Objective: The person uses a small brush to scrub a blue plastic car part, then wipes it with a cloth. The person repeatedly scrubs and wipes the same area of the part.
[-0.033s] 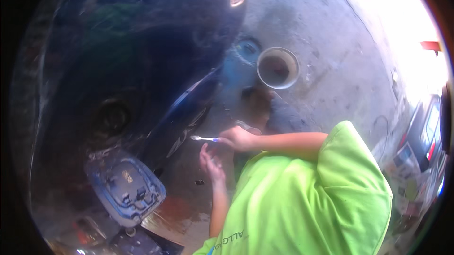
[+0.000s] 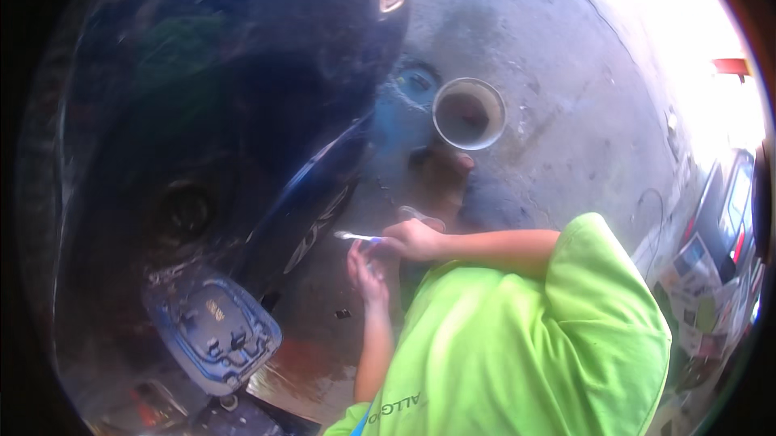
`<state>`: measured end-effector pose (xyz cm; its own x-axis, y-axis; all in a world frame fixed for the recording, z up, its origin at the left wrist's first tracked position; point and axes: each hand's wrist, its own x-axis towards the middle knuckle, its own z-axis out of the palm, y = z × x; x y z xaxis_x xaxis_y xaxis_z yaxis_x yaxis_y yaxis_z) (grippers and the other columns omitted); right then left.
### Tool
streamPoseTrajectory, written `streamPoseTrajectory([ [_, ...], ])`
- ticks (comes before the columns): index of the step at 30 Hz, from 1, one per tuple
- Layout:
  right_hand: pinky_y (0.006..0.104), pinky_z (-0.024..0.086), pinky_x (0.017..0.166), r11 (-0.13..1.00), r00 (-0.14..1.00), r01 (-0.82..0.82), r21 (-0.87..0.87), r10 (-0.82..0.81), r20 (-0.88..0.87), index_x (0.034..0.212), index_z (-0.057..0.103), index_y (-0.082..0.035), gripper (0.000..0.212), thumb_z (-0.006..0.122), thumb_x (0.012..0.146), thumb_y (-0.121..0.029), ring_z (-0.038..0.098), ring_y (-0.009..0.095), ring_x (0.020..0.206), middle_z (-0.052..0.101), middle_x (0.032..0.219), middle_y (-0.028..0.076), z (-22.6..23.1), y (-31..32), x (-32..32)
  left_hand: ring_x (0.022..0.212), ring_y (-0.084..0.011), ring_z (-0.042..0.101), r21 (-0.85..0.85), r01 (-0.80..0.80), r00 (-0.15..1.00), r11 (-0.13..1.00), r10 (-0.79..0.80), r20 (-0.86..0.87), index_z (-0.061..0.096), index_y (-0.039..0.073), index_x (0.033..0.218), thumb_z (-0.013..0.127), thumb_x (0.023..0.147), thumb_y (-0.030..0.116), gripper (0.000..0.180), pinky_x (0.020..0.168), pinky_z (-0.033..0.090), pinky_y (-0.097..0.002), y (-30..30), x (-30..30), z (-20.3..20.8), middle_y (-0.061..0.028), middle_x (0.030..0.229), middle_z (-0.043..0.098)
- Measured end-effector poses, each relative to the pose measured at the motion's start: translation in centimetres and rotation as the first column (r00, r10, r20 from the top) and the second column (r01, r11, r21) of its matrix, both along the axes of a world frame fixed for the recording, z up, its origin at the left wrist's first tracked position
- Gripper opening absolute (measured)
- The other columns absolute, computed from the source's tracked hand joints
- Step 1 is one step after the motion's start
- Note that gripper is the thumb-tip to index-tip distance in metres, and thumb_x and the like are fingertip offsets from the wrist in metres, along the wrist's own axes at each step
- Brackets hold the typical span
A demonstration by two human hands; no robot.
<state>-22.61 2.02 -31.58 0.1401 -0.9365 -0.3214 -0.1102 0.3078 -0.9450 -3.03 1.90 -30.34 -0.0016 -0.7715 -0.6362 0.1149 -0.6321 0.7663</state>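
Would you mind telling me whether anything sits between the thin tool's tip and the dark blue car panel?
Nothing visible does: the thin tool in the right hand points at the dark blue car panel, with the left hand just below it.

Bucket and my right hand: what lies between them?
A sandalled foot on the concrete lies between the bucket and the right hand holding a white stick, as the head view shows.

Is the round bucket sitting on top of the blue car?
No, the bucket stands on the grey ground beside the dark blue car, not on it.
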Motion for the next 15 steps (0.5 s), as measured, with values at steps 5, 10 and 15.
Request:
streamPoseTrajectory([
  [5,0.0457,0.056,0.077,0.797,0.825,0.556,0.238,-0.493,-0.278,0.100,0.074,-0.005,0.027,0.063,0.101,-0.029,0.073,0.038,0.085,0.074,0.086,0.019,-11.1,5.6,-11.0,0.053,-0.0021,0.044,0.259,0.282,0.949,0.924,-0.229,-0.216,0.057,0.006,0.129,0.059,0.107,0.041,0.041,0.048,0.036,-0.0176,-4.2,-9.2,-8.6,-0.0134,0.109,0.071],
  [10,0.0508,0.056,0.091,0.741,0.772,0.459,0.490,-0.059,-0.633,0.107,0.077,-0.009,0.026,0.062,0.096,-0.027,0.072,0.041,0.099,0.075,0.103,0.022,-27.9,3.3,-25.4,0.057,-0.0081,0.056,0.476,0.121,0.955,0.871,0.029,-0.296,0.061,0.014,0.128,0.058,0.105,0.048,0.041,0.050,0.045,-0.0209,-5.1,-18.0,-16.3,-0.0132,0.113,0.072],
  [15,0.0512,0.053,0.101,0.786,0.700,0.204,0.583,0.299,-0.649,0.111,0.077,-0.004,0.028,0.061,0.091,-0.017,0.063,0.039,0.122,0.070,0.121,0.022,-45.4,-0.9,-30.9,0.058,-0.0123,0.060,0.485,0.018,0.826,0.874,0.261,-0.500,0.058,0.013,0.137,0.055,0.105,0.050,0.050,0.053,0.049,-0.0233,-2.1,-21.4,-24.5,-0.0194,0.126,0.068],
])
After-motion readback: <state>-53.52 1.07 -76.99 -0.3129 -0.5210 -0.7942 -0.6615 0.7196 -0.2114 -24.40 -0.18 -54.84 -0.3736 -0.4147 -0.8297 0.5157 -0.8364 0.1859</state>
